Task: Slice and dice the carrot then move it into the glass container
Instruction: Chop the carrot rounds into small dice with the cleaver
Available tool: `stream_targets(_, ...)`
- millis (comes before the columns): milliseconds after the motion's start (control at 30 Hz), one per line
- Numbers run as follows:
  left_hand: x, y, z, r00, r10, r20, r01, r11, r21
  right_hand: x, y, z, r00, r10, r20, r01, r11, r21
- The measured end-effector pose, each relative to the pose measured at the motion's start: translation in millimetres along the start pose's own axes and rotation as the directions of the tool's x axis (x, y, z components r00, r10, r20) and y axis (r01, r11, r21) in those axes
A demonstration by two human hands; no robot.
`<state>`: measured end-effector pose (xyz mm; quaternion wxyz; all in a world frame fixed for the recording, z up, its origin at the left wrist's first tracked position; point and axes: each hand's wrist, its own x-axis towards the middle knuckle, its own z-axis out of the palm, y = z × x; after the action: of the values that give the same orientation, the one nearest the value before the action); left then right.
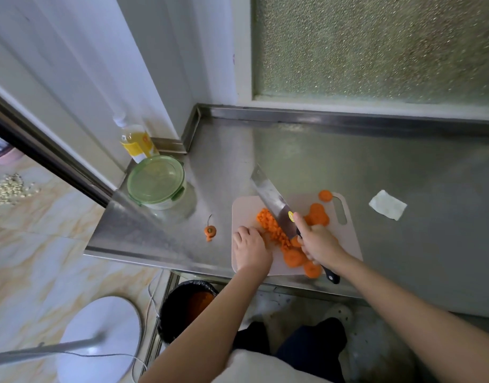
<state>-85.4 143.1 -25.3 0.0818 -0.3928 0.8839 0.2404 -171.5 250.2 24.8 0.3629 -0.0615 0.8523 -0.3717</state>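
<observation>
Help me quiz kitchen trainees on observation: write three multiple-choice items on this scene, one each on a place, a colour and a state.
1. Where does the glass container stand? A on the floor; B on the steel counter, left of the cutting board; C on the windowsill.
2. What colour is its lid? A green; B red; C blue.
3. What is the right hand doing? A resting open; B lifting the container; C gripping the knife.
Answers: 1 B, it sits on the counter, apart from the board. 2 A, the lid is pale green. 3 C, it is curled round the knife, whose blade lies beside the diced carrot.
</observation>
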Motion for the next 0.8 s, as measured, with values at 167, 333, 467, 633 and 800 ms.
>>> stream_targets(167, -2.0, -16.7, -6.8, 0.971, 0.235, 0.041, -0.239, 0.962, 0.130, -3.1, 3.7, 1.8, 1.000, 0.003, -0.005, -0.003, 1.000, 0.027)
stream_targets(333, -1.6, -23.7, -16.3, 0.956, 0.292, 0.001, -0.289, 0.946, 0.148, -8.0, 0.9, 6.7, 1.000, 0.009, 0.009, -0.009, 0.999, 0.045)
stream_targets(467, -4.6, -25.9, -18.2, 0.939, 0.302, -0.163, -0.286, 0.951, 0.114, -15.1, -5.5, 7.8, 0.999, 0.014, 0.039, -0.020, 0.988, 0.155)
stream_targets(633, -1.6, -7.5, -14.2, 0.960, 0.216, -0.177, -0.216, 0.976, 0.021, -18.7, -10.9, 6.2, 0.999, 0.041, 0.021, -0.045, 0.973, 0.226)
stream_targets(800, 7.5, 4.0, -10.6, 0.971, 0.199, -0.129, -0.190, 0.979, 0.080, -22.7, -8.6, 3.2, 0.999, 0.050, 0.014, -0.052, 0.972, 0.230)
